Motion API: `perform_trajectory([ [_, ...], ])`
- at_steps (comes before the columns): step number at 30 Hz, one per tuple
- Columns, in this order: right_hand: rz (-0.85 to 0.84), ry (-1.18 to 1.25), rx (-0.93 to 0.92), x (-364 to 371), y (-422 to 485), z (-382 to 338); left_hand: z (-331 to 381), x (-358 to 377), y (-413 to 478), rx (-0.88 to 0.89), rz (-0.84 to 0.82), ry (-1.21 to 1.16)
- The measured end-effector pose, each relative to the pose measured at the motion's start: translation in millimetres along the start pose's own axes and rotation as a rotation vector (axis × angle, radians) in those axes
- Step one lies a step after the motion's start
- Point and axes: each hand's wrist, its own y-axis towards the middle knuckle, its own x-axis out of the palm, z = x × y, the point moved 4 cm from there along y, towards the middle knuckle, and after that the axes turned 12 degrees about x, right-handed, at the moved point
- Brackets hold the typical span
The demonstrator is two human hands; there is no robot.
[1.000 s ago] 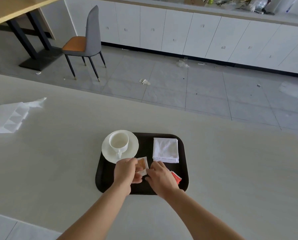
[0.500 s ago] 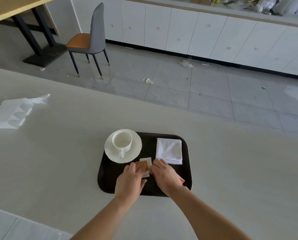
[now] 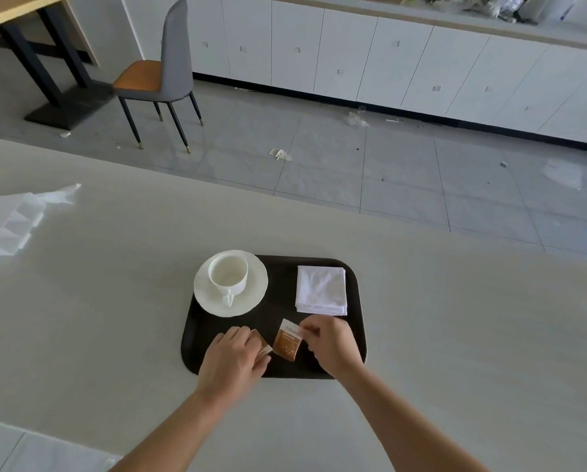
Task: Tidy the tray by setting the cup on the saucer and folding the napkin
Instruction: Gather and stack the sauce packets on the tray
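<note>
Separating since earlier, left hand (image 3: 232, 359) holds the left sachet (image 3: 263, 344), right hand (image 3: 333, 345) pinches the right sachet (image 3: 287, 343)

Single head-worn view, looking forward and down, close above the tray (image 3: 278, 301), floor (image 3: 319, 148) and cabinets (image 3: 353, 56) beyond

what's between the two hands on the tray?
Head view: two brown packets, the smaller packet in the left hand, the larger packet pinched by the right hand, over the tray.
</note>
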Motion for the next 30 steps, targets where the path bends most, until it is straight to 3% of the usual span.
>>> perform_trajectory([
  [4,0.135,-0.089,-0.115,4.8,-1.7,-4.7,-7.1,8.1,2.5,-0.057,-0.166,-0.081],
  [9,0.161,-0.175,-0.209,9.6,-8.7,-5.8,-18.5,17.4,9.0,-0.045,-0.346,-0.075],
  [14,0.147,-0.174,-0.242,12.9,-18.0,-9.7,-25.3,1.0,20.7,-0.261,-0.137,-0.186],
  [20,-0.018,0.228,0.038,13.1,-19.7,-6.9,-3.4,5.6,26.3,-0.858,0.162,-0.993],
  [22,-0.013,0.346,0.138,10.0,-16.3,-6.7,7.7,13.7,30.4,-0.929,0.154,-1.086],
  [24,0.056,0.323,0.162,2.2,-9.1,-6.7,13.1,17.5,33.8,-0.875,0.096,-1.015],
  [28,0.117,0.024,0.047,1.0,3.9,-9.6,8.6,16.9,25.3,-0.658,-0.031,-0.507],
  [30,0.122,-0.067,-0.008,7.8,4.6,-11.2,9.9,18.8,19.8,-0.593,-0.052,-0.395],
])
